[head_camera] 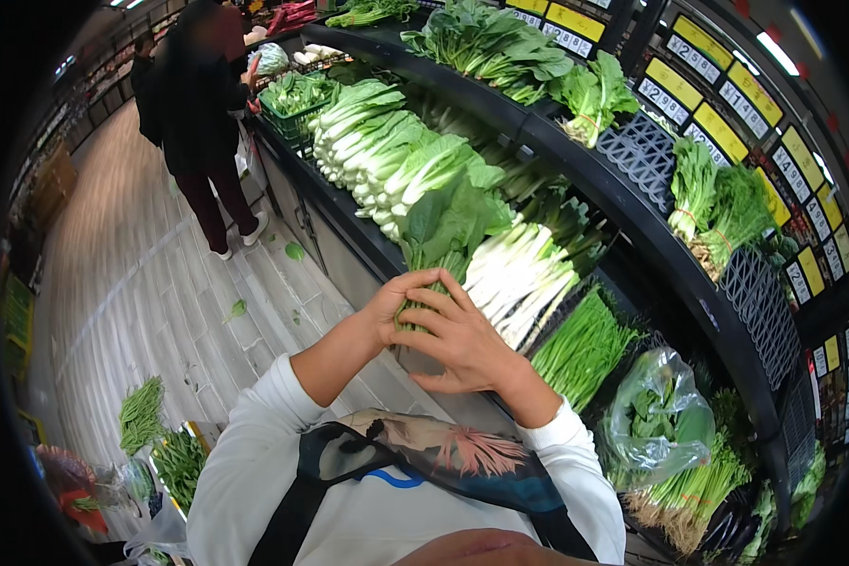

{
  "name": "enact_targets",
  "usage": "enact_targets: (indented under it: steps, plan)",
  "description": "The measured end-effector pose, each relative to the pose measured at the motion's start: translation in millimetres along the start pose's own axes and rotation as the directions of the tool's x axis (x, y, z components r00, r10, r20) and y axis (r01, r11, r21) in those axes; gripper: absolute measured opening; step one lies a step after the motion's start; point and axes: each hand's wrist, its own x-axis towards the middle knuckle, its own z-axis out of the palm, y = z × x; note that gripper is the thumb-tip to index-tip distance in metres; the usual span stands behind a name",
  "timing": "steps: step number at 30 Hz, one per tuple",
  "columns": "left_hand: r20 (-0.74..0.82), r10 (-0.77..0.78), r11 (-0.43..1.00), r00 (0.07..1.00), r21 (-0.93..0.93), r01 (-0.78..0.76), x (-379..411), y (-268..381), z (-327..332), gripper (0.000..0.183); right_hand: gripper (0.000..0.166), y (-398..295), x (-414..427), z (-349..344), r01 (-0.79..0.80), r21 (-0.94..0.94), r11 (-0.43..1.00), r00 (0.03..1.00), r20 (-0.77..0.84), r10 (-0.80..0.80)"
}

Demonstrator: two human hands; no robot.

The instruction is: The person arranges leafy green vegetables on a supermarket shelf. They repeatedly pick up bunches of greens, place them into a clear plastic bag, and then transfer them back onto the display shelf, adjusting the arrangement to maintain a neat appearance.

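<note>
A bunch of leafy greens [442,226] is held upright before me, its broad leaves over the produce shelf. My left hand [395,301] is wrapped round the stems from the left side. Spread across the front of the same stems are the fingers of my right hand [449,339], with the fingertips of both hands close together at the top. Just beyond the bunch lie rows of pale-stemmed bok choy [389,152]. Thick white-stemmed vegetables [520,276] rest to its right, beside thin green chives [584,347].
A clear plastic bag of greens [658,417] sits on the shelf at right. Above runs the black upper shelf edge [573,148] with more bunches. A person in dark clothes [198,120] stands in the aisle at upper left. Loose leaves [294,251] lie on the floor.
</note>
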Motion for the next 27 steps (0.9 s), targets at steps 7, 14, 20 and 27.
enact_targets:
  steps: [7, 14, 20, 27]
  plan:
    - [-0.116, 0.419, 0.78, 0.901, 0.553, -0.292, 38, 95, -21, 0.034, 0.066, 113, 33, 35, -0.372, 0.65, 0.662, 0.607, -0.369, 0.704]
    - [0.414, 0.435, -0.532, 0.8, 0.835, -0.143, 118, 158, -20, 0.072, 0.066, 207, 87, 82, -0.003, 1.0, 0.003, 0.396, -0.001, 0.918]
    - [0.521, 0.028, -0.501, 0.853, 0.746, -0.439, 167, 228, -11, 0.085, 0.04, 295, 105, 54, 0.292, 0.937, 0.191, 0.103, -0.229, 0.968]
    - [0.778, 0.373, -0.835, 0.505, 0.519, -0.184, 258, 420, -8, 0.073, 0.032, 345, 152, -34, 0.003, 0.934, 0.357, 0.035, -0.357, 0.934]
